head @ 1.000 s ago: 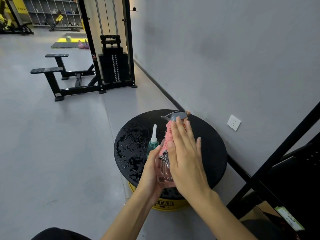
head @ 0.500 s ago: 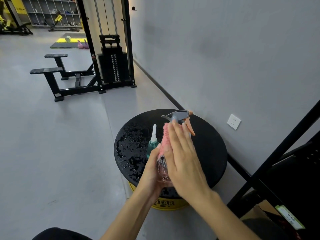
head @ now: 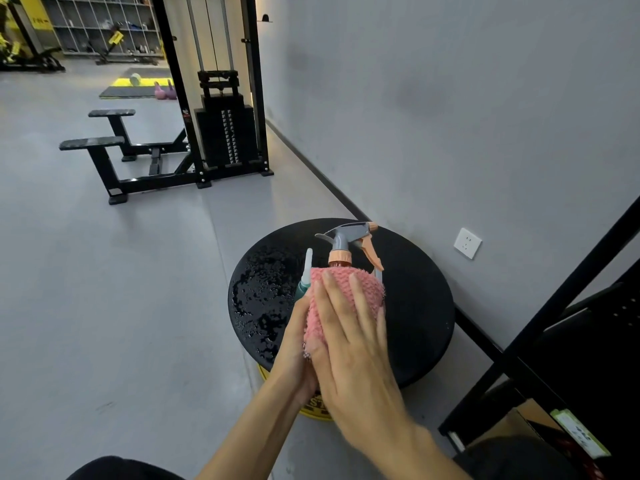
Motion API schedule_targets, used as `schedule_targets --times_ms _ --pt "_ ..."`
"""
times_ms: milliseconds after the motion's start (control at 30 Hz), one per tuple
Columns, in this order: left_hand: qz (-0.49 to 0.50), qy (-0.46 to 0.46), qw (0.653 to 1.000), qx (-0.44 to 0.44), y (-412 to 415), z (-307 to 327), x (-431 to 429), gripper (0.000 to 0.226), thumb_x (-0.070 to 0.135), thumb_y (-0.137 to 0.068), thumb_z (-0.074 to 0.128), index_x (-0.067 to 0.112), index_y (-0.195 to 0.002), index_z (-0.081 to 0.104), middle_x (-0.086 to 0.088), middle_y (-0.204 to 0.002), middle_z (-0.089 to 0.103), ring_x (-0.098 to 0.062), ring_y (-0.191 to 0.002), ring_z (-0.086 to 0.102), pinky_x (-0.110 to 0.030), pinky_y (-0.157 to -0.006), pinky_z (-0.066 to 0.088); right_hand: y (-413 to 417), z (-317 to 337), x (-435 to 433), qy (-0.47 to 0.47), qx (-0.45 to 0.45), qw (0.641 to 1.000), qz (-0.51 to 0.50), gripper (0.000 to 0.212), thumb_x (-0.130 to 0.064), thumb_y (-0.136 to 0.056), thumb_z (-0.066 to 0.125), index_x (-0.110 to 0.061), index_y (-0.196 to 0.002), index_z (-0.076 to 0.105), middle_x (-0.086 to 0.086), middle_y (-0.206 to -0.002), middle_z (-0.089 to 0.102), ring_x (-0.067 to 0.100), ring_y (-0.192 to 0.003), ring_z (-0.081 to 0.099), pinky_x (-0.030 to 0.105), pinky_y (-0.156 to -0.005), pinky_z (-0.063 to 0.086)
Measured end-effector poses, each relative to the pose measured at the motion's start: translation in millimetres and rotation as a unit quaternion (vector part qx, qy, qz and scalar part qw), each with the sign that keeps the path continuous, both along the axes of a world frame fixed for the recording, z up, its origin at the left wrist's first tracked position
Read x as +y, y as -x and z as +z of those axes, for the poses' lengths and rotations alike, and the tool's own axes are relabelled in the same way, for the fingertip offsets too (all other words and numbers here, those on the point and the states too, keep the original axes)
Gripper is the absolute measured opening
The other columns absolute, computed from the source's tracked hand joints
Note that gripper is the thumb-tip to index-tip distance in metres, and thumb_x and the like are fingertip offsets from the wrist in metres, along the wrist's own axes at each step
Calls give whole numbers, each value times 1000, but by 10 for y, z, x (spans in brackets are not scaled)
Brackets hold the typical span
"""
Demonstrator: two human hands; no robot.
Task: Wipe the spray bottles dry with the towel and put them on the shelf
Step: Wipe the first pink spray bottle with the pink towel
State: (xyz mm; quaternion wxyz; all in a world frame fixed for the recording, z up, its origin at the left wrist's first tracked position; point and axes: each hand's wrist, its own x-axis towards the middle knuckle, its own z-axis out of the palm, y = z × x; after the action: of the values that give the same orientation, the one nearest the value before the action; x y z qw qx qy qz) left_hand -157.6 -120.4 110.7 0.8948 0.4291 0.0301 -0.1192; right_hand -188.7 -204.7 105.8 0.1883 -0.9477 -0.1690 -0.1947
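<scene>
Above the table's (head: 415, 306) near edge, left hand (head: 294, 344) grips the spray bottle (head: 341, 244) (wrapped in pink towel (head: 370, 289)); right hand (head: 356, 355) presses it, fingers straight.

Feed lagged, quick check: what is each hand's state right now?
Left hand: holds the towel-wrapped spray bottle.
Right hand: open, pressed flat on the towel.

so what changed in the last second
The right hand slid the towel down from the head of the spray bottle to its body, baring the trigger and neck; the towel now spreads wide across the front. The left hand still holds the bottle, and the green bottle stays on the table.
</scene>
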Motion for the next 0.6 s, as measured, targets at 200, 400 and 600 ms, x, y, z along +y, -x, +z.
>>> schedule_targets --times_ms 200,400,600 --pt "-27 -30 998 40 5 -52 8 44 54 -88 43 26 -97 77 -8 -106 73 -25 -93 69 -42 -71 57 -339 271 -119 -140 45 989 8 52 -43 -103 10 -36 -153 1 -20 -161 -5 3 -146 -19 41 -122 3" --pt "-13 26 999 32 56 0 3 44 44 -88 44 19 -109 74 -10 -116 70 -19 -105 68 -28 -75 57 -40 150 17 -78 21 996 -35 55 -47 -101 4 -35 -152 -12 -17 -161 -13 10 -148 -15 41 -119 4" --pt "-34 53 998 17 68 -7 22 45 39 -90 43 10 -99 76 -12 -104 74 -18 -93 72 -25 -70 58 86 31 36 -62 18 998 -7 61 -48 -99 4 -24 -155 5 -9 -163 1 20 -151 -3 47 -118 16"
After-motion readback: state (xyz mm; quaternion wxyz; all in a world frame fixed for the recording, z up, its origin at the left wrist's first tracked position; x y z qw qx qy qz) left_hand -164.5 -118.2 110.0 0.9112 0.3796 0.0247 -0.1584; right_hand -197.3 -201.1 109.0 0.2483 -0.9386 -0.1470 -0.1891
